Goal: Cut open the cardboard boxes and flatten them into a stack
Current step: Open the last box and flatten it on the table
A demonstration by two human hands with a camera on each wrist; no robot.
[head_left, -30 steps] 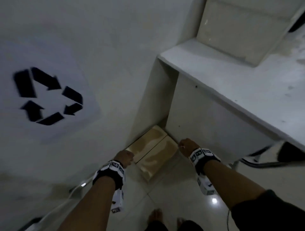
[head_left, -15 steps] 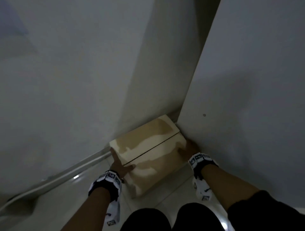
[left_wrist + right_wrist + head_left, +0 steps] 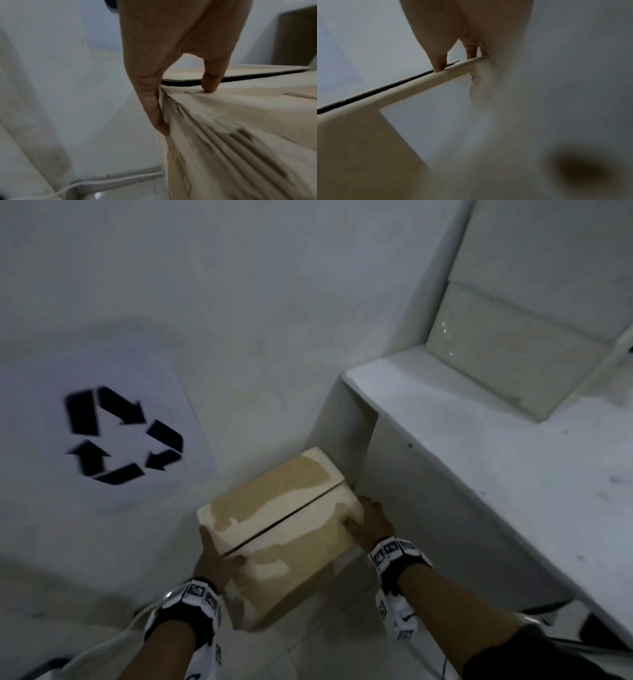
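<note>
A sheet printed with a black recycling symbol lies at the far left, and a white cable runs along the foot of the wall. To its right the left hand grips the left end of a closed cardboard box, thumb pressed on the top flap near the seam and fingers laid straight down the side face. The box sits between both hands, in front of the wall and just left of the white counter; whether it rests on the tiled floor or is raised off it cannot be told. Its long axis runs diagonally, from near left to far right, with the dark seam between the two top flaps following that same line and the top facing up. The right hand clasps the box's right end, thumb on the top flap and fingers down the side nearest the counter's panel. On the counter, far right, stands a pale box-like block against the wall.
</note>
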